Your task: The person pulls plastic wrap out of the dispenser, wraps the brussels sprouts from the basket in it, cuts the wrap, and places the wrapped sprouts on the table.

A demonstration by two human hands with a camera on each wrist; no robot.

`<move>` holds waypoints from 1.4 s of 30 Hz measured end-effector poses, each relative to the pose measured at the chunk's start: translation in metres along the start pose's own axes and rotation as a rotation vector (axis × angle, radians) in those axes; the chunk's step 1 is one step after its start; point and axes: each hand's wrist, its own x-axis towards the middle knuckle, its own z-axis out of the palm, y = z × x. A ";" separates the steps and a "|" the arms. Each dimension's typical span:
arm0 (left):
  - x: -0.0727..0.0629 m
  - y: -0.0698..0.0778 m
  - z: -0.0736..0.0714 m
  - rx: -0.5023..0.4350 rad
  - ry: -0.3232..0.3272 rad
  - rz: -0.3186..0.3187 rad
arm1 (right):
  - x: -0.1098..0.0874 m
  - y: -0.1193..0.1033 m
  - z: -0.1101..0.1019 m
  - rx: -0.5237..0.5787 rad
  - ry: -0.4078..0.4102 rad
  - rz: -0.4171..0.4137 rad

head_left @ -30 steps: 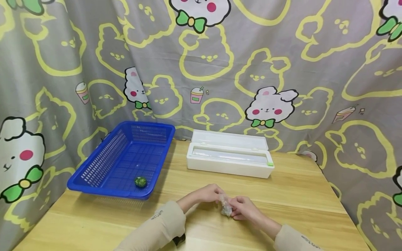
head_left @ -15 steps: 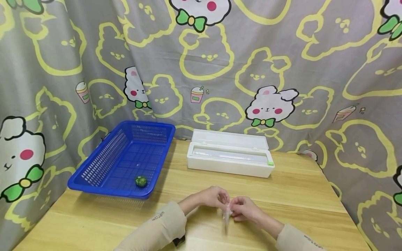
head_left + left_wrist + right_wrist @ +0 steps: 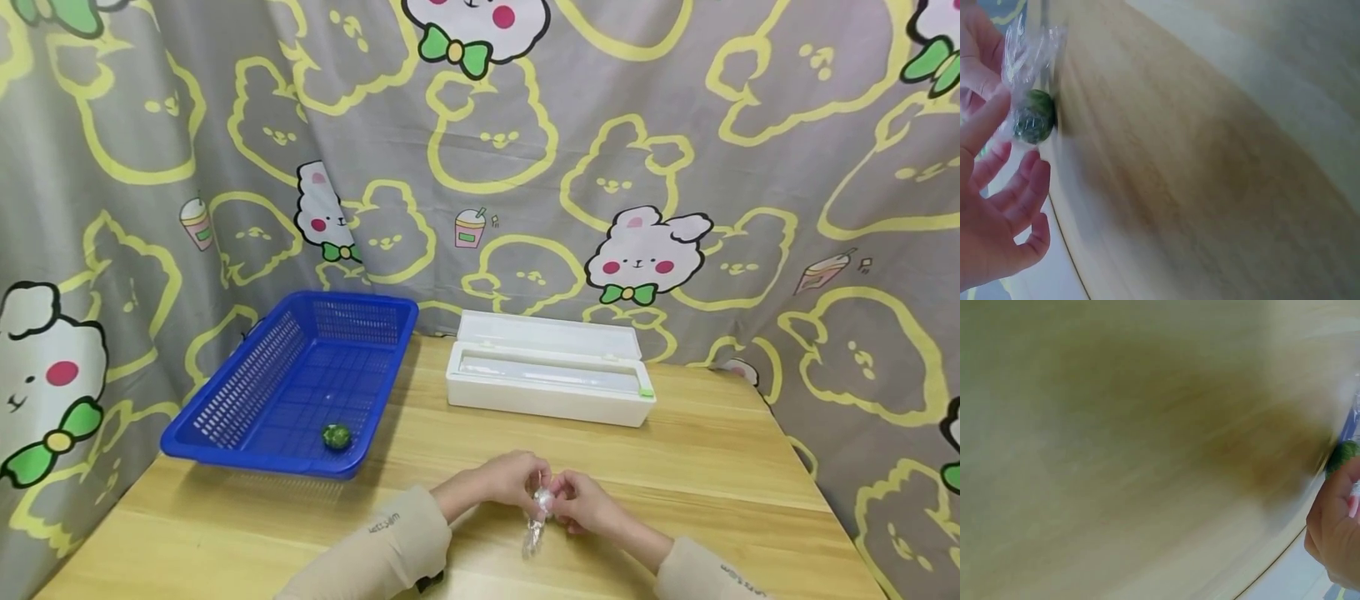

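Observation:
Between my two hands is a small, round, dark green fruit or vegetable point(image 3: 1035, 117) in crumpled clear cling film point(image 3: 1025, 56). My left hand point(image 3: 517, 479) pinches the bundle from the left in the head view, thumb and forefinger at the film. From the other side my right hand point(image 3: 588, 504) pinches it too, fingers curled. A loose film tail point(image 3: 533, 539) sticks out towards me over the wooden table. In the right wrist view the green thing point(image 3: 1341, 456) is only partly visible, behind my right hand.
A blue mesh basket point(image 3: 277, 461) stands at the left, with a similar green item point(image 3: 337, 436) inside. At the back stands a white cling film box point(image 3: 547, 406), lid up. Something small and dark point(image 3: 429, 581) shows under my left sleeve. A patterned curtain point(image 3: 510, 167) hangs behind.
The film bundle has turned between my fingers, and its loose tail now points towards me. My hands have come closer together. Basket and box stay put.

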 end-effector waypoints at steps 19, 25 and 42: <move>-0.006 0.010 -0.001 0.093 0.040 -0.077 | 0.003 0.006 -0.009 -0.041 -0.107 -0.009; -0.007 0.002 -0.006 -0.148 0.006 -0.063 | 0.001 0.005 -0.010 0.016 -0.106 0.009; -0.006 -0.005 -0.003 -0.700 0.194 -0.251 | 0.003 -0.001 -0.001 -0.350 0.221 -0.404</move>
